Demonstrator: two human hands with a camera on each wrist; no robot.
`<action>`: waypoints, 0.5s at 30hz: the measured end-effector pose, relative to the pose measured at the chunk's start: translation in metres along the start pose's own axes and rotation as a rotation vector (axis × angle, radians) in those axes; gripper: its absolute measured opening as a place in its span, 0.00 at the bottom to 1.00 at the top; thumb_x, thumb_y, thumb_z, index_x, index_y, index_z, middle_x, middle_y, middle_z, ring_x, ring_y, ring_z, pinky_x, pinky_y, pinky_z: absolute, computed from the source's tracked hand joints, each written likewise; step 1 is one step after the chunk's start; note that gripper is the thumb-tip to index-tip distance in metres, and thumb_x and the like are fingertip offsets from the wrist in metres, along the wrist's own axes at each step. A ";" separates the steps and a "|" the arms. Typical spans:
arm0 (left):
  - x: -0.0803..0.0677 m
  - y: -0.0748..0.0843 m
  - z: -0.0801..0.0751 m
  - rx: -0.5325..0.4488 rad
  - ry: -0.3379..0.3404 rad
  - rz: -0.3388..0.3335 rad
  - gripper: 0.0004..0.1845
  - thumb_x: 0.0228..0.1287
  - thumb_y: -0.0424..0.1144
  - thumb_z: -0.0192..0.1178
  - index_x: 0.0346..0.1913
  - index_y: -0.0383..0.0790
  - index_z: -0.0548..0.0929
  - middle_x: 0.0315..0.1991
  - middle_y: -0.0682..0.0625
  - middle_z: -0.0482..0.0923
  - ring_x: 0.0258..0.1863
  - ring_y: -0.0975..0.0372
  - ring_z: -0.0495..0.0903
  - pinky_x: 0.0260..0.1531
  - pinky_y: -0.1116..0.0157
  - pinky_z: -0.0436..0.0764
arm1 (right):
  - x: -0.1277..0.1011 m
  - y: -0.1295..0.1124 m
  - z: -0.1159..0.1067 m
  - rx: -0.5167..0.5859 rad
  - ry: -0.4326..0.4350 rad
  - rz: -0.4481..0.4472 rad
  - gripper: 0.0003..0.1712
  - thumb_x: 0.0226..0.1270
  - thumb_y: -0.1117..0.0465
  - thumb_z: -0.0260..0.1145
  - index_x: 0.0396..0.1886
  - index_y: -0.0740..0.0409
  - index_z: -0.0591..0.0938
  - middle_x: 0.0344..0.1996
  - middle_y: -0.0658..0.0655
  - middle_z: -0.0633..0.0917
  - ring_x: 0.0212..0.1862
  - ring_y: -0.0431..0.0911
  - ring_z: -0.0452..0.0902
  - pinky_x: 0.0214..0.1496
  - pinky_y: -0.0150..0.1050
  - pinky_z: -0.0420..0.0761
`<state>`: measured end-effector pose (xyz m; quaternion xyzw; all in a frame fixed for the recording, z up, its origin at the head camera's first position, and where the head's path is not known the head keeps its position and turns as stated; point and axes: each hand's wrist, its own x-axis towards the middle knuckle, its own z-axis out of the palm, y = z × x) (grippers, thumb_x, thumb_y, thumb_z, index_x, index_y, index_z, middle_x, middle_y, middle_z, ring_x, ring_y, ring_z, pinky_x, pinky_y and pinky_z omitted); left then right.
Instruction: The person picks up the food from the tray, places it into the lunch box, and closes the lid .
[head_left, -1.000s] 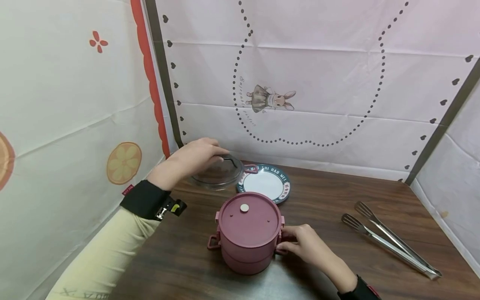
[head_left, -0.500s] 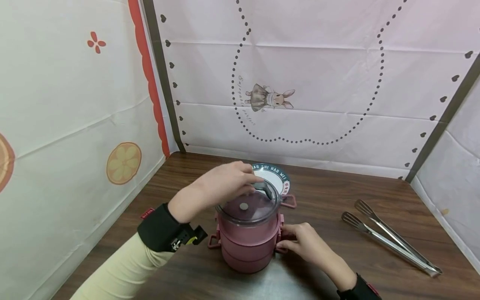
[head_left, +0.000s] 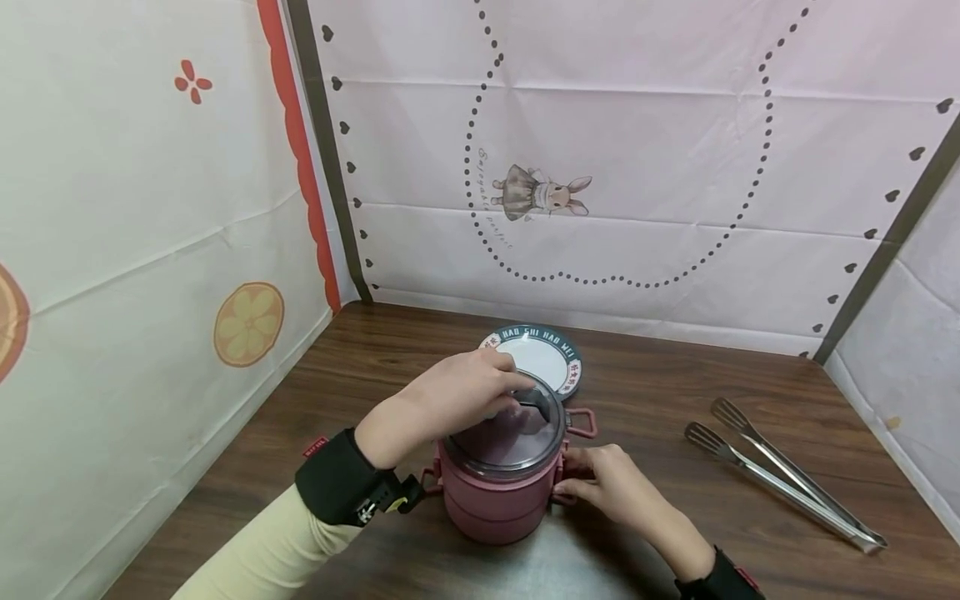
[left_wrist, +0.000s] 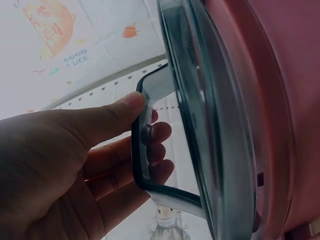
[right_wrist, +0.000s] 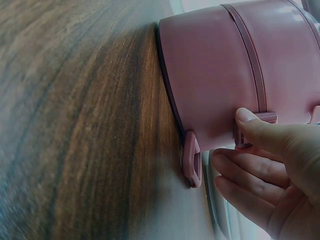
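A pink stacked food container [head_left: 495,500] stands on the wooden table near me. A clear lid [head_left: 504,433] with a dark handle and a pink side tab [head_left: 582,422] sits on top of it. My left hand [head_left: 510,400] grips the lid's handle from above. In the left wrist view the thumb and fingers [left_wrist: 125,107] curl round that handle [left_wrist: 142,160], with the lid [left_wrist: 200,125] against the container [left_wrist: 280,100]. My right hand [head_left: 573,487] holds the container's right side. In the right wrist view its thumb [right_wrist: 255,127] presses the side latch by the pink wall [right_wrist: 215,75].
A white plate with a dark lettered rim [head_left: 542,354] lies just behind the container. Metal tongs [head_left: 780,479] lie on the table to the right. Patterned paper walls close in the table at the left, back and right. A latch loop [right_wrist: 192,162] hangs low on the container.
My left hand carried the clear lid from the back left of the table over to the container and lowered it onto the top. The right hand stayed on the container's side.
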<state>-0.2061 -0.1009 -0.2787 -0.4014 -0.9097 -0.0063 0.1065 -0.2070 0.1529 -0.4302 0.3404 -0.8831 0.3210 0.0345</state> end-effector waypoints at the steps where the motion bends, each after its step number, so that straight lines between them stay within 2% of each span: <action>1: 0.000 0.001 0.000 -0.001 -0.001 -0.003 0.15 0.70 0.43 0.62 0.57 0.53 0.84 0.40 0.54 0.80 0.42 0.64 0.79 0.39 0.67 0.82 | 0.000 0.000 0.000 -0.001 0.001 0.004 0.21 0.63 0.53 0.71 0.52 0.59 0.86 0.41 0.52 0.91 0.43 0.41 0.88 0.43 0.37 0.87; 4: -0.003 0.005 -0.001 0.008 -0.006 -0.009 0.15 0.70 0.43 0.61 0.57 0.53 0.84 0.40 0.54 0.80 0.42 0.64 0.80 0.40 0.66 0.82 | 0.001 0.000 0.000 0.007 0.002 0.011 0.21 0.63 0.53 0.71 0.52 0.60 0.86 0.43 0.53 0.91 0.44 0.40 0.88 0.44 0.36 0.87; 10: -0.005 0.010 0.002 0.026 0.023 0.001 0.15 0.70 0.44 0.62 0.58 0.53 0.84 0.40 0.55 0.80 0.42 0.64 0.80 0.40 0.67 0.83 | -0.001 0.001 -0.001 0.041 -0.022 0.043 0.20 0.64 0.52 0.71 0.54 0.54 0.85 0.43 0.49 0.91 0.45 0.39 0.87 0.45 0.37 0.87; 15: -0.003 0.008 0.005 0.020 0.033 -0.018 0.16 0.69 0.44 0.62 0.58 0.53 0.85 0.41 0.55 0.80 0.44 0.65 0.80 0.43 0.67 0.83 | -0.002 -0.003 -0.012 0.036 0.020 0.098 0.20 0.65 0.51 0.70 0.52 0.57 0.86 0.45 0.54 0.90 0.46 0.45 0.88 0.47 0.40 0.87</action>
